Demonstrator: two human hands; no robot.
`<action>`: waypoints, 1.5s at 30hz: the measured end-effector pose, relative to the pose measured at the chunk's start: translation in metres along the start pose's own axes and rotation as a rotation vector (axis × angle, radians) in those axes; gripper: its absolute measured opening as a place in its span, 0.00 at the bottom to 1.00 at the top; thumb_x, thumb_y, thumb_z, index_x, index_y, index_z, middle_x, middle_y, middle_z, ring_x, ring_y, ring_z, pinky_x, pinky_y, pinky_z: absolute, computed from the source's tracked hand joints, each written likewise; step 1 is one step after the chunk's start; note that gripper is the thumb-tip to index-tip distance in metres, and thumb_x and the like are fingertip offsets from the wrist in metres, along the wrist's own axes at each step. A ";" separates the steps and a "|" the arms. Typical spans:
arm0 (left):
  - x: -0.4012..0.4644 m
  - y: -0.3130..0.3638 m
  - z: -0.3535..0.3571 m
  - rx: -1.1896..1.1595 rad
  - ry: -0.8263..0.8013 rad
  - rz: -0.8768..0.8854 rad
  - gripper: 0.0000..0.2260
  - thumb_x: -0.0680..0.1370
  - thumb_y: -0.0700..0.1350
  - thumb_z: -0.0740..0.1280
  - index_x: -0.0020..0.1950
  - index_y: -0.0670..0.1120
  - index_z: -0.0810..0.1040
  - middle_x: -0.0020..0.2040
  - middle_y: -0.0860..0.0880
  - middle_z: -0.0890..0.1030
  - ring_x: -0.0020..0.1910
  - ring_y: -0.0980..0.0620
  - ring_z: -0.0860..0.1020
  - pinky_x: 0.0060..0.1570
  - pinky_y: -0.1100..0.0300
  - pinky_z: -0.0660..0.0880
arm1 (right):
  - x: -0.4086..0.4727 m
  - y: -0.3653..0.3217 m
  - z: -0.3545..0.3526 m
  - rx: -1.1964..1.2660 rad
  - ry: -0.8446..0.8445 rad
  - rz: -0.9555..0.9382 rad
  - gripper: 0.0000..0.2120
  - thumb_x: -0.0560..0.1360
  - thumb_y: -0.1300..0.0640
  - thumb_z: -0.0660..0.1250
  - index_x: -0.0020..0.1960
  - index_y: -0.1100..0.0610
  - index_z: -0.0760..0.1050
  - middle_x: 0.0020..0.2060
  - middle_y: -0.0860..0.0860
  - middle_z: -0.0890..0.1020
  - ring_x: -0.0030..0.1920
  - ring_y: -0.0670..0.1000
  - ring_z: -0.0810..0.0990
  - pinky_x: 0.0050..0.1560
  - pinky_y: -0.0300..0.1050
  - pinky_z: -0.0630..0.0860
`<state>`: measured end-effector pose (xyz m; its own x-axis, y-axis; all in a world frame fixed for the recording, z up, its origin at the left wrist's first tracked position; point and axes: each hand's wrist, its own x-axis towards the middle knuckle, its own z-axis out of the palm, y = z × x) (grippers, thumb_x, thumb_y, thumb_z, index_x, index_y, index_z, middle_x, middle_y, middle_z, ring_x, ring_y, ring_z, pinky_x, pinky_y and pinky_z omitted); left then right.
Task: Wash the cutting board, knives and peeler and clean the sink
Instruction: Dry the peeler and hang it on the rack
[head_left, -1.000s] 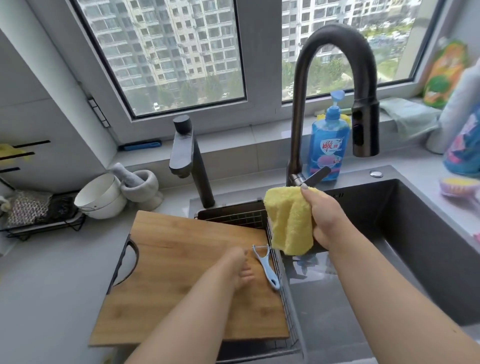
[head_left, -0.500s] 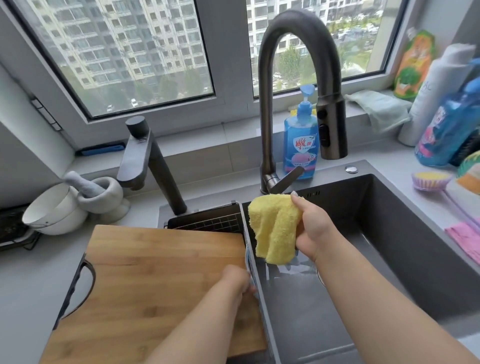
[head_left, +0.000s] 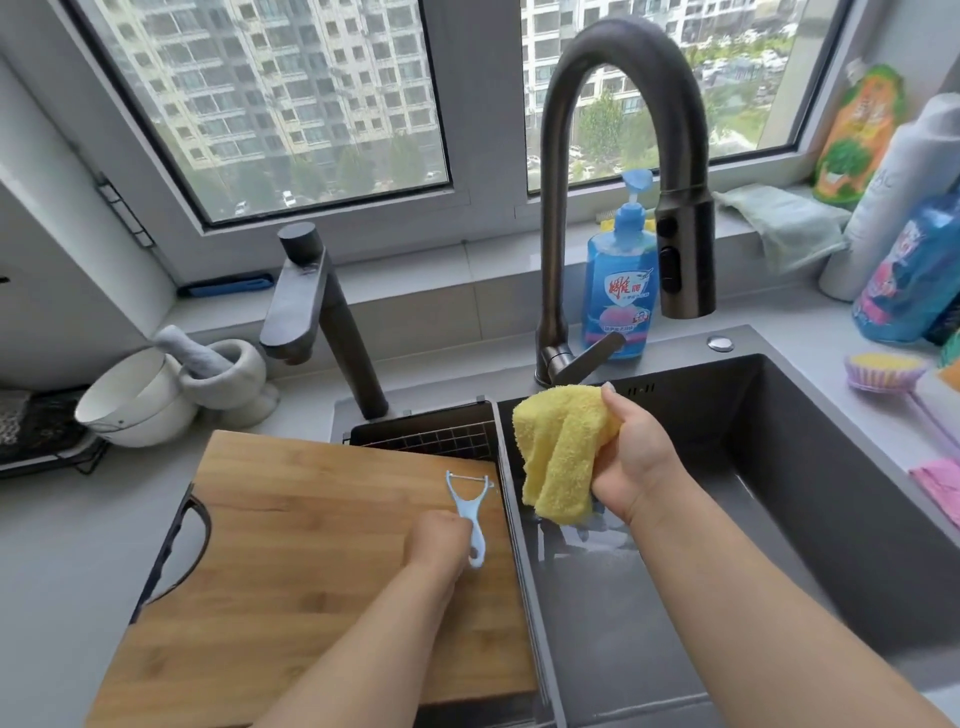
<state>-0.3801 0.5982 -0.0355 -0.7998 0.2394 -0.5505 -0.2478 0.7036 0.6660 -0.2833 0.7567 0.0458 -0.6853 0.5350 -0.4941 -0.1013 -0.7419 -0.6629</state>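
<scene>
Pale blue peeler (head_left: 467, 512) lies lengthwise on the cutting board (head_left: 291, 561), blade end toward the window, left hand (head_left: 439, 543) gripping its handle; right hand (head_left: 631, 467) clutches a yellow cloth (head_left: 558, 452).

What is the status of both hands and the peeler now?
Left hand grips peeler above cutting board. Right hand holds yellow cloth over sink. Nothing in the way.

Blue soap bottle (head_left: 620, 291) stands behind faucet (head_left: 613, 171); mortar (head_left: 228, 376) beside bowl (head_left: 136, 400).
</scene>
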 end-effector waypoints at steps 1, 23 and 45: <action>-0.002 0.001 -0.009 -0.007 0.007 0.078 0.16 0.76 0.37 0.61 0.29 0.49 0.71 0.23 0.52 0.70 0.26 0.50 0.67 0.30 0.61 0.58 | -0.001 0.003 0.004 -0.015 -0.015 -0.010 0.19 0.80 0.46 0.58 0.58 0.60 0.77 0.53 0.61 0.82 0.55 0.62 0.80 0.59 0.60 0.75; -0.099 0.013 -0.126 -0.135 -0.025 0.547 0.14 0.77 0.42 0.62 0.32 0.41 0.70 0.28 0.47 0.62 0.25 0.54 0.58 0.28 0.60 0.54 | -0.036 0.068 0.087 -0.514 -0.345 -0.421 0.07 0.81 0.52 0.60 0.51 0.39 0.71 0.51 0.53 0.78 0.52 0.55 0.79 0.55 0.55 0.77; -0.091 0.006 -0.165 -0.256 0.191 0.332 0.16 0.78 0.57 0.65 0.51 0.44 0.72 0.34 0.45 0.77 0.24 0.50 0.76 0.23 0.61 0.70 | -0.050 0.109 0.096 -0.277 -0.519 0.123 0.14 0.80 0.52 0.61 0.65 0.55 0.69 0.56 0.60 0.81 0.55 0.61 0.81 0.56 0.60 0.78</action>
<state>-0.3985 0.4704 0.1016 -0.9393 0.2791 -0.1996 -0.0690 0.4161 0.9067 -0.3292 0.6104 0.0527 -0.9498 0.1332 -0.2831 0.1446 -0.6154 -0.7748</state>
